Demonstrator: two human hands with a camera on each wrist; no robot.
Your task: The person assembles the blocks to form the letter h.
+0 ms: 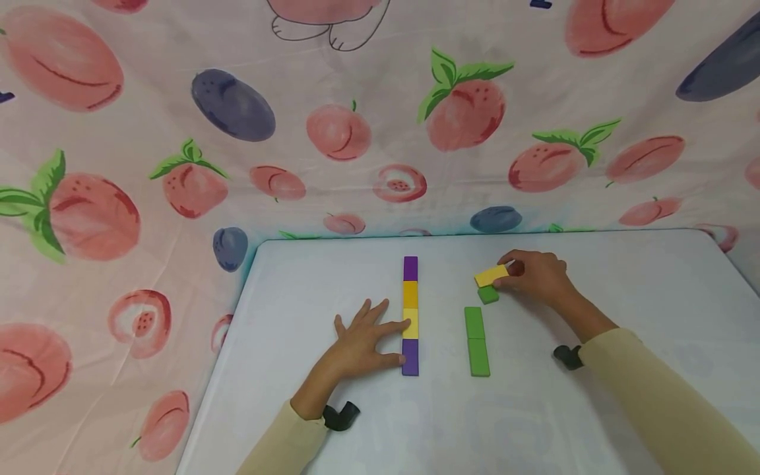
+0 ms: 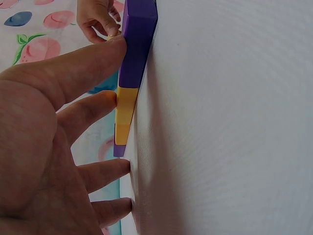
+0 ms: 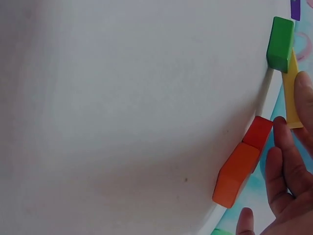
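Note:
A row of end-to-end blocks stands left of the table's middle: a purple block (image 1: 410, 357), a pale yellow block (image 1: 410, 316), an orange-yellow block (image 1: 410, 294) and a far purple block (image 1: 410, 268). My left hand (image 1: 356, 343) rests beside it, fingers spread; thumb and index finger touch the near purple and pale yellow blocks. With my right hand (image 1: 534, 276) I pinch a yellow block (image 1: 490, 276), tilted, close to a small green block (image 1: 488, 294). Whether those two touch, I cannot tell. Two longer green blocks (image 1: 478, 357) lie end to end nearer me.
Beside my right fingers, the right wrist view has a red block (image 3: 257, 132) and an orange block (image 3: 236, 174), hidden in the head view. Everything lies on a white tabletop (image 1: 285, 284). A fruit-print cloth (image 1: 368, 79) hangs behind and at the left.

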